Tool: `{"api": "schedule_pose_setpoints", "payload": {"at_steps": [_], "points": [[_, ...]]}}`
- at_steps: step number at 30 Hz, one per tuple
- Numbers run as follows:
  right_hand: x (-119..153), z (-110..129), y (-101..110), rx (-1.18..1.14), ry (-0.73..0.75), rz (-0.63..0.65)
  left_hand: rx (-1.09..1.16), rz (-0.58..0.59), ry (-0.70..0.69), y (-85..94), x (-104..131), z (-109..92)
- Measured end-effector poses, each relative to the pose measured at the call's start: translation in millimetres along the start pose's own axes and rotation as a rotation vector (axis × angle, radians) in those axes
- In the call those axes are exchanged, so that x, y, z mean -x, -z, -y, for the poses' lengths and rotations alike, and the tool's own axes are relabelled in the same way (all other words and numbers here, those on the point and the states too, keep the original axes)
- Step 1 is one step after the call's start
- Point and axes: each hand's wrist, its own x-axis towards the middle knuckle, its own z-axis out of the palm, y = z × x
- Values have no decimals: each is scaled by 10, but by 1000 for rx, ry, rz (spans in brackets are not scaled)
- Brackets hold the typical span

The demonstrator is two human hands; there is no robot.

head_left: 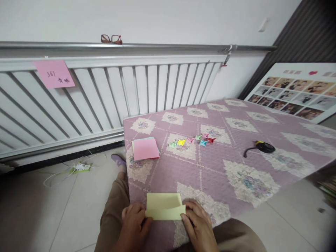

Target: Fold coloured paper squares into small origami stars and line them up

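Paper [164, 206] pinched by left hand [134, 223], right hand [198, 224].

Open passage across patterned tablecloth [174, 172] between pink-topped sticky-note stack [146, 148] and yellow paper [164, 206], small folded-paper ornaments [191, 140] obstructing the centre, black object [265, 147] farther right, radiator [151, 87] along far edge

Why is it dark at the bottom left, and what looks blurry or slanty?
In the head view, the floor there sinks into shadow; in the head view, the radiator's left slats slant, perhaps from lens distortion; in the head view, the yellow paper looks fairly sharp.
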Motion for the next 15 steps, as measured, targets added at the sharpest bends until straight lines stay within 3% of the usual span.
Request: {"api": "schedule_pose_setpoints", "payload": {"at_steps": [5,15], "points": [[-16,18,-53,31,-63,-45,-37,73,112,66,-84,-62],[-63,8,-123,103,-103,-97,-145,133,169,186,-231,-151]]}}
